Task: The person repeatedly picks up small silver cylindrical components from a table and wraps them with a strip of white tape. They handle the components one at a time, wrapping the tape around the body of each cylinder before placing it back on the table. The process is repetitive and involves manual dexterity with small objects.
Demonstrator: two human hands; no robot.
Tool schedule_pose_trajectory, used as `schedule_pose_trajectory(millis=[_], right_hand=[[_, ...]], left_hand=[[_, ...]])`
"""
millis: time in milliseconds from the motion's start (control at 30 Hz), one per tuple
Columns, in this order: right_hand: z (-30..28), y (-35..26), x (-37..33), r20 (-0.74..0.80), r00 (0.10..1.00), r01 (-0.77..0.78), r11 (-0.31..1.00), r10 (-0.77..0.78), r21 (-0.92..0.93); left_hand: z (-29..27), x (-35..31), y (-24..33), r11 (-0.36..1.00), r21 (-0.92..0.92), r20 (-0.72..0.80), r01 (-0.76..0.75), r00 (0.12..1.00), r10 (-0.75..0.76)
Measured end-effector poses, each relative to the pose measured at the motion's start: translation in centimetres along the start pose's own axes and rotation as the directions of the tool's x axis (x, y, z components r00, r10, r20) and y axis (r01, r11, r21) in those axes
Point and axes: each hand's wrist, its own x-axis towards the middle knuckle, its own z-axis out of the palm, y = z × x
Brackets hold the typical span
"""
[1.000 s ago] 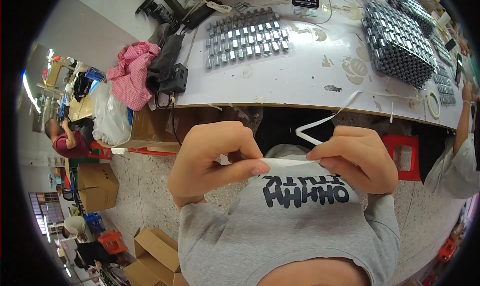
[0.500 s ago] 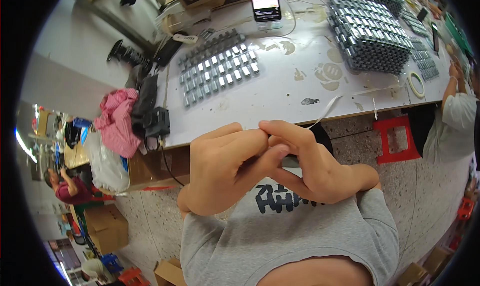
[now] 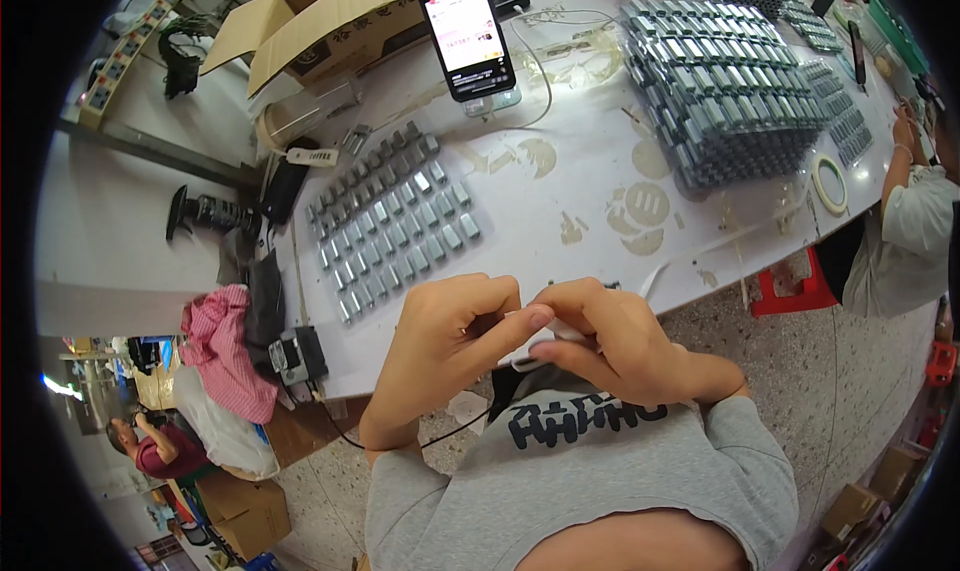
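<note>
Nearest the camera, the grey fabric T-shirt (image 3: 590, 481) with dark lettering is lying just below the hands, and slack material could be creasing or catching against it if the grip were sagging. Just beyond it, the bare left hand (image 3: 455, 336) and bare right hand (image 3: 620, 333) are meeting with fingers curled and tips drawn close together, both pinching a long, narrow, flat white strip (image 3: 652, 280) of thin, flexible material between them. It could be slipping or twisting, because only small fingertip areas are bearing on it; the crowded fingers could also be hiding a crooked fold. Farther out, by the front edge of the white, smooth-topped table (image 3: 520, 256), a sharp tug could be snagging the loose length. Beyond that, a careless reach by the left hand could be knocking the clear plastic tray of silver metal blocks (image 3: 395, 221) out of its rows.

As for looks, the strip's near part is showing plain white and bent between the fingertips, its exact shape being hidden. Its farther part is slanting up past the right hand near the table edge, looking flat and ribbon-like; the right hand is covering any join between the two.
</note>
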Motion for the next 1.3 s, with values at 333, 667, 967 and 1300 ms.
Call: schedule_pose_trajectory(millis=[333,667,967,1300], right_hand=[[-3.8,3.3,3.0,0.367,0.869,-0.478,0.751,0.331,0.455],[-2.8,5.0,3.5,0.048,0.959,-0.244,0.725,0.279,0.644],[-4.5,4.8,3.0,0.161,0.911,-0.357,0.531,0.379,0.769],[-4.3,4.7,3.6,0.180,0.905,-0.264,0.178,0.386,0.948]], left_hand=[[-0.2,4.6,-2.7,0.981,-0.181,0.257,0.076,0.966,-0.027],[-3.0,12.5,-4.9,0.866,0.497,-0.401,0.055,0.900,0.173],[-3.6,20.4,-10.7,0.680,0.732,-0.365,-0.035,0.823,0.435],[-9.7,8.6,-8.2,0.831,0.464,-0.783,0.308,0.581,0.222]])
